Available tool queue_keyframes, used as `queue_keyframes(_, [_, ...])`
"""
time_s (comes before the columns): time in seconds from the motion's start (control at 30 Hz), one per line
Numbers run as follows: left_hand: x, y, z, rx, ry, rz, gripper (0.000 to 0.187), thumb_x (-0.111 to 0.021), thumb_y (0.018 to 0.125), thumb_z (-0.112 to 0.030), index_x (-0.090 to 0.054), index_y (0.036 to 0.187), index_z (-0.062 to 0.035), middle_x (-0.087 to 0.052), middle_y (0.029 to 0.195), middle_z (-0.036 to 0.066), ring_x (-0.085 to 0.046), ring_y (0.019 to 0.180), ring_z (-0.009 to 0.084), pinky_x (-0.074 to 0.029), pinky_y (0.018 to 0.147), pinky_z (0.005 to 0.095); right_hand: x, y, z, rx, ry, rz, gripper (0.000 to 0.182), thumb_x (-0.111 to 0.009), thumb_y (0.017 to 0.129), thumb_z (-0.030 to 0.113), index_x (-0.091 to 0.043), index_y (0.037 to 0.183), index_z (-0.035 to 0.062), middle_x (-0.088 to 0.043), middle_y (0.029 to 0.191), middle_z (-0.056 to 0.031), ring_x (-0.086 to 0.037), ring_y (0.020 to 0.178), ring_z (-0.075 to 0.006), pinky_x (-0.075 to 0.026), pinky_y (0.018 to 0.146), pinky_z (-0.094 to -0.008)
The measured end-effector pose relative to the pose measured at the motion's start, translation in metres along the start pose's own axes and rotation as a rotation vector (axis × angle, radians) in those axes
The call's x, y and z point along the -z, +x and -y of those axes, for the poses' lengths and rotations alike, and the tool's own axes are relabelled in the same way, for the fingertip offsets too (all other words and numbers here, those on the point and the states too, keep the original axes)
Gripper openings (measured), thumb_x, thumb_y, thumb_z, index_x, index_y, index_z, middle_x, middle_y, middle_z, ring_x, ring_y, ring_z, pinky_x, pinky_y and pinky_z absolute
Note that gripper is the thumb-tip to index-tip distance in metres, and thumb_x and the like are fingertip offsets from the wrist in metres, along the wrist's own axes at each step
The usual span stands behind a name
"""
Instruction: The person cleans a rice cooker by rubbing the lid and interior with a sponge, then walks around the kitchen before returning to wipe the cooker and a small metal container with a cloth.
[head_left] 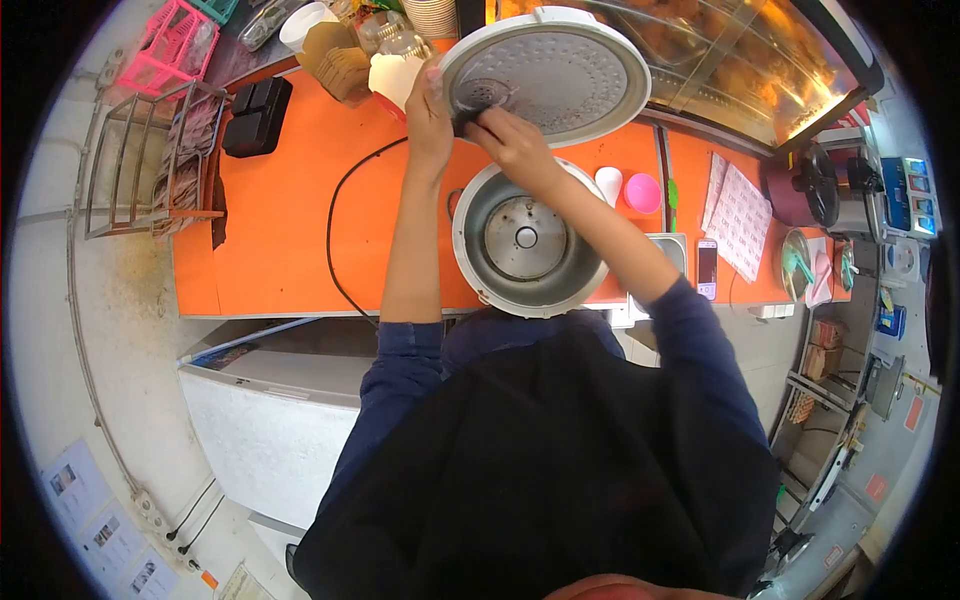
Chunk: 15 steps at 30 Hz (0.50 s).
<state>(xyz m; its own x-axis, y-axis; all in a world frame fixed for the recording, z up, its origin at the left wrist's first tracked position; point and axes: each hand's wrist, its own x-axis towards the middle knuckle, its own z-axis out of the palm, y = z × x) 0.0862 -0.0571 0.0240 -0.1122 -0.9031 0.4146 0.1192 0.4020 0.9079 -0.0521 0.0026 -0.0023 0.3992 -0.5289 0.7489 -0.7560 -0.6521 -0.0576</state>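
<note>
A rice cooker body (467, 232) stands uncovered on the orange counter, its metal inside and round heating plate in view. Above it, the cooker's oval lid (590, 85) is tipped up, showing its grey dimpled inner side with dark specks. My left hand (430, 125) grips the lid at its left edge. The fingers of my right hand (512, 148) are closed on a dark cloth or pad (466, 118), pressed against the lower left of the lid's inside. What exactly the dark item is cannot be made out.
On the orange counter (270, 220) are a black box (257, 117), a metal rack (150, 165) at left, a black cable, a white spoon (608, 183), a pink cup (643, 193), a phone (707, 268) and printed paper (740, 215). A glass display case (700, 60) stands behind.
</note>
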Motion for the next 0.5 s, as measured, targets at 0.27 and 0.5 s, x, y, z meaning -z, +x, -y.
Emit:
queue_keyframes(0.27, [0.0, -0.005, -0.001, -0.048, 0.002, 0.036, 0.053, -0.032, 0.108, -0.04, -0.055, 0.125, 0.0048, -0.061, 0.118, 0.013, -0.056, 0.111, 0.0213, -0.043, 0.098, 0.0339, 0.02, -0.046, -0.028, 0.024, -0.051, 0.196, 0.02, -0.063, 0.074, 0.008, -0.065, 0.092, 0.0014, -0.056, 0.089, -0.0083, -0.061, 0.084, -0.0231, -0.054, 0.066, -0.0345])
queue_keyframes(0.5, [0.006, -0.004, -0.006, 0.044, 0.009, 0.061, 0.06, -0.027, 0.107, -0.045, -0.054, 0.128, 0.0046, -0.06, 0.121, 0.014, -0.055, 0.114, 0.0226, -0.042, 0.1, 0.0354, 0.004, 0.007, -0.002, 0.116, 0.009, -0.085, 0.021, -0.064, 0.072, 0.006, -0.064, 0.093, 0.0019, -0.057, 0.091, -0.0068, -0.061, 0.085, -0.0222, -0.054, 0.068, -0.0319])
